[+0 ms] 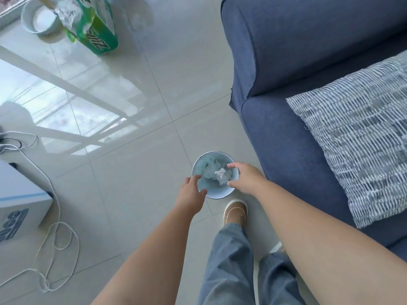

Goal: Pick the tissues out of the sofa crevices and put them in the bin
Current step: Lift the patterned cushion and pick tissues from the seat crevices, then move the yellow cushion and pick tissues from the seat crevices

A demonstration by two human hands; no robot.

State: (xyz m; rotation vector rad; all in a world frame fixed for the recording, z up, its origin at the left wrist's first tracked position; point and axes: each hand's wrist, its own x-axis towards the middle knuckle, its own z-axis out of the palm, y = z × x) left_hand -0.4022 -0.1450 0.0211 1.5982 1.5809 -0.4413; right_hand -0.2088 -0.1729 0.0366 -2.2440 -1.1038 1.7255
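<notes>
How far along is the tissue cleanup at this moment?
Done: crumpled tissues already lie inside the bin. In hand: nothing visible; the left hand and right hand are open over the rim. Left: unclear, since no tissues show on the visible part of the sofa.

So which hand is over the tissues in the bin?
The right hand, on the sofa side, reaches over the tissues; the left hand sits at the bin's opposite rim.

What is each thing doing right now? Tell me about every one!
bin: upright on the floor, open top, tissues inside
tissues: crumpled, lying in the bin
left hand: open, at the bin's rim
right hand: open, at the bin's rim
cushion: lying on the sofa
cord: loose, looped on the floor
</notes>
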